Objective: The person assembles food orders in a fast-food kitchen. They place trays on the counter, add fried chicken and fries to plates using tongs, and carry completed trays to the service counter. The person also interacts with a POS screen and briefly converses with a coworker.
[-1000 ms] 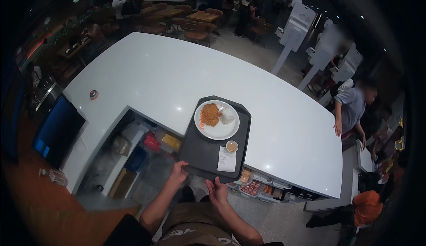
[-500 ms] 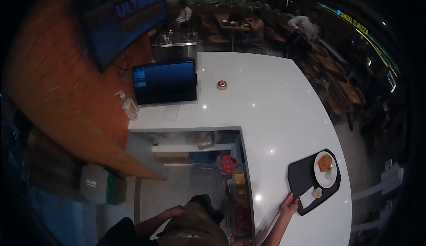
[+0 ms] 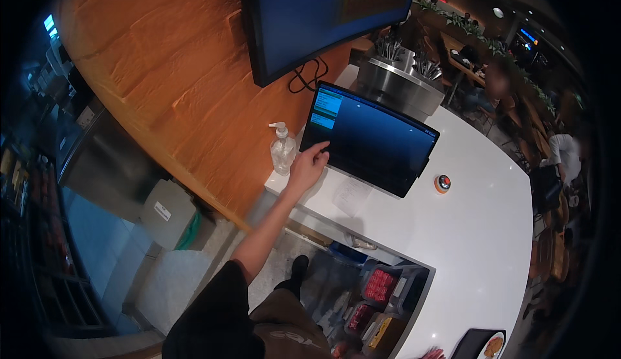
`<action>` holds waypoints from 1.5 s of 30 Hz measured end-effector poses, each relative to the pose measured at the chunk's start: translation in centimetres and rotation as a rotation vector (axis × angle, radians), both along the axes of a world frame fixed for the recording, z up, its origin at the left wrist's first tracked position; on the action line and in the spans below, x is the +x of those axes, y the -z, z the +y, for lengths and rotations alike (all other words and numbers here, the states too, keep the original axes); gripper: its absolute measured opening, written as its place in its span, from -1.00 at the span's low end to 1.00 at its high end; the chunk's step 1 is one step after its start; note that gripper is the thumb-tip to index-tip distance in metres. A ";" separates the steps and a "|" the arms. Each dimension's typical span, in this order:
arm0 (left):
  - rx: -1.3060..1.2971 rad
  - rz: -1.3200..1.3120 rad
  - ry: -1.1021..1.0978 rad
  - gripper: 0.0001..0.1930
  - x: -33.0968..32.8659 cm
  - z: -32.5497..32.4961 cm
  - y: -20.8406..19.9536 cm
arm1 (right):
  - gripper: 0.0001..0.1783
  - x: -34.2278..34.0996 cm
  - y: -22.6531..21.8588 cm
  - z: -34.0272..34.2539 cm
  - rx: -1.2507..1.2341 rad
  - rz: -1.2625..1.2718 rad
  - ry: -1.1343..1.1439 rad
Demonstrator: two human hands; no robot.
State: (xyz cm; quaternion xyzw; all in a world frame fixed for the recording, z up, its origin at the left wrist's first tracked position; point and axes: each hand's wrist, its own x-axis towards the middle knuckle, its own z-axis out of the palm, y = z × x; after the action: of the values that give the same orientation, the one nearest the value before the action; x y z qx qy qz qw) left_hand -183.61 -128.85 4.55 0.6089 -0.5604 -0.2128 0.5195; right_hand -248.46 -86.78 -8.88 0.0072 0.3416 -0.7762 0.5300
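My left hand [image 3: 309, 167] reaches over the counter to the lower left part of a black touchscreen monitor [image 3: 375, 142]. Its index finger points at the screen, the other fingers are curled, and nothing is held; whether the fingertip touches the glass I cannot tell. Close beside this hand stands a clear pump bottle [image 3: 283, 152], and a slip of paper [image 3: 352, 194] lies in front of the monitor. Only the blurred fingers of my right hand [image 3: 433, 354] show at the bottom edge, near a dark tray [image 3: 467, 345]. A white plate with fried food [image 3: 493, 346] sits on that tray, partly cut off.
A small round call bell [image 3: 442, 184] stands on the white counter [image 3: 479, 249]. Behind the monitor is a metal cutlery holder [image 3: 398, 87]. Overhead hangs a large display [image 3: 323, 16] beside an orange wall [image 3: 168, 81]. Below the counter are containers of red packets [image 3: 380, 286] and a grey bin [image 3: 167, 211].
My view has turned left. My left hand has risen from beside my body to the monitor, whose screen now shows more panels. The tray and right hand have shifted to the bottom edge.
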 end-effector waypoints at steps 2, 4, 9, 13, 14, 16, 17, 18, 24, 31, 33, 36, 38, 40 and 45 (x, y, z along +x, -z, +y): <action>0.018 -0.007 -0.112 -0.67 1.4 -3.5 -2.0 | -0.67 5.9 0.2 -4.5 0.251 0.016 0.097; -0.007 -0.061 -0.177 -0.68 2.0 -5.9 -3.4 | -0.72 12.1 0.4 -10.2 0.494 0.344 0.235; -0.051 -0.251 -0.201 -0.68 0.8 -7.6 -3.3 | -0.91 21.7 -3.6 -21.9 0.246 0.716 -0.056; -0.081 -0.360 -0.142 -0.69 -1.2 -8.2 -2.0 | -0.94 23.1 -5.6 -29.7 0.164 0.982 -0.186; -0.058 -0.372 -0.114 -0.68 -1.9 -8.2 -1.8 | -0.93 22.8 -5.7 -32.0 0.159 1.084 -0.201; -0.112 -0.370 -0.083 -0.71 -3.2 -7.2 -1.4 | -0.91 21.6 -6.1 -37.2 0.107 1.286 -0.227; -0.160 -0.303 -0.037 -0.74 -4.1 -5.9 -0.9 | -0.88 20.5 -6.7 -40.0 0.148 1.450 -0.211; -0.116 -0.210 0.098 -0.79 -5.0 -3.8 -0.2 | -0.84 19.4 -7.4 -43.1 0.188 1.604 -0.206; 0.506 -0.320 0.751 -0.80 -8.0 12.4 10.7 | -0.50 16.5 -8.4 -58.4 -0.008 1.976 0.242; 1.143 0.211 -0.558 -0.74 1.7 34.4 25.5 | -0.33 16.7 -2.1 -60.1 0.004 2.093 0.199; 1.203 0.466 -0.761 -0.77 3.2 40.6 27.5 | -0.32 16.6 -1.8 -59.9 0.107 2.300 0.007; 1.190 0.506 -0.683 -0.80 3.7 46.8 29.1 | -0.26 16.9 -2.4 -59.6 0.125 2.360 -0.007; 1.221 0.541 -0.685 -0.80 3.4 48.9 29.5 | -0.24 17.7 -2.9 -59.5 0.293 2.400 -0.187; 1.187 0.671 -0.608 -0.77 3.2 49.6 30.1 | -0.21 18.6 -3.1 -59.1 0.179 2.349 -0.013; 0.925 0.804 -0.346 -0.74 5.0 53.3 31.8 | -0.19 22.0 -1.9 -53.7 0.499 2.231 0.007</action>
State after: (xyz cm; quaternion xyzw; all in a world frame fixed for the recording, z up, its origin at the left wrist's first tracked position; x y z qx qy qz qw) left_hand -178.60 -75.57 -27.28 0.7247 -0.0655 -0.5577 0.3994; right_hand -226.46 -140.51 -6.96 -0.5801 0.7663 -0.2621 -0.0871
